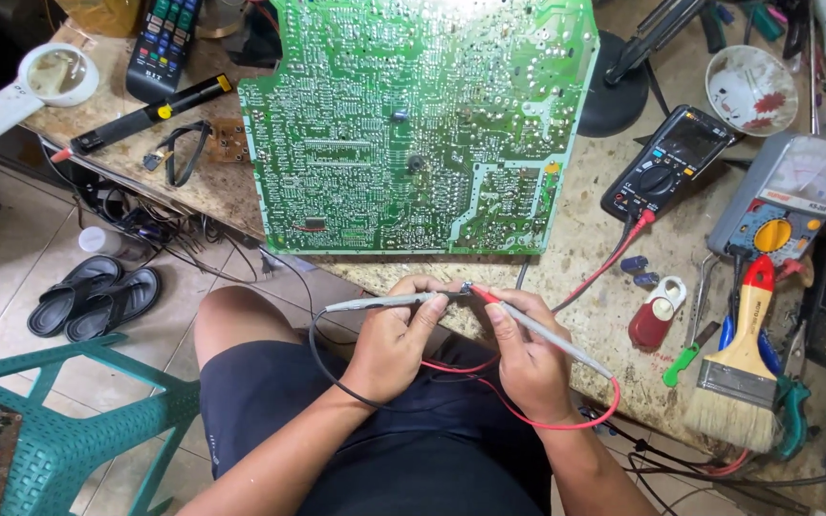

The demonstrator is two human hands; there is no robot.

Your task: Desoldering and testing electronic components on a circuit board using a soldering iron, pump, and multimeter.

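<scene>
Nearest the camera, over the person's lap and just off the worktop's (614, 315) front edge, the two hands meet. The left hand (389, 339) is closed around a grey test probe (384, 302) with a black lead (322, 358). It lies almost level, tip pointing right, and the thumb and forefinger pinch it near the front, which looks meant to steady the tip. The right hand (528, 358) grips a second grey probe (552, 334) with a red lead (566, 420), held like a pen, shaft slanting back over the hand and tip pointing up-left. Both tips come together on a small part (467, 288) held between the fingertips; it is too small to name. Both wrists are bent inward, forearms rising from the lower frame.

The red lead runs up to a black digital multimeter (666, 162) lying face-up right of centre, its screen readable from the seat. Near the right edge lie a paintbrush (738, 377) and an analogue meter (786, 205). Further back, a large green circuit board (413, 124) lies solder side up in the middle. At the far left corner are a magnifier (31, 86) and a remote control (163, 43).
</scene>
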